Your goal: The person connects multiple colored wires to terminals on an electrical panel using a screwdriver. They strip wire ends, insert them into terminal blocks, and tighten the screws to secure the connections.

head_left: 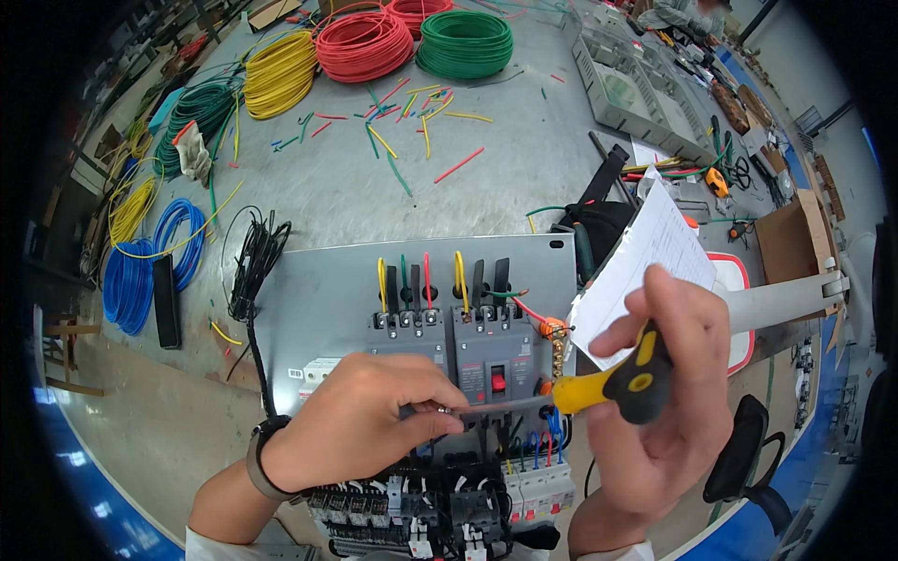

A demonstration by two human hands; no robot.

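A screwdriver with a yellow-and-black handle (613, 383) lies crosswise over the panel, its shaft pointing left. My right hand (669, 411) is closed around the handle. At the shaft's far end, my left hand (365, 421) pinches the tip together with a small metal piece, perhaps a screw; the fingers partly cover it. Under the hands are two grey circuit breakers (493, 351), the right one with a red switch. Yellow, green, red and black wires (427, 280) rise from their upper terminals. My left hand hides part of the left breaker.
The breakers sit on a grey metal panel (309, 271). Wire coils (365, 47) and cut wire scraps lie on the far table. A paper sheet (645, 262) leans at right, beside a black bag. Small breakers and relays (538, 491) line the near side. A person (687, 19) is far right.
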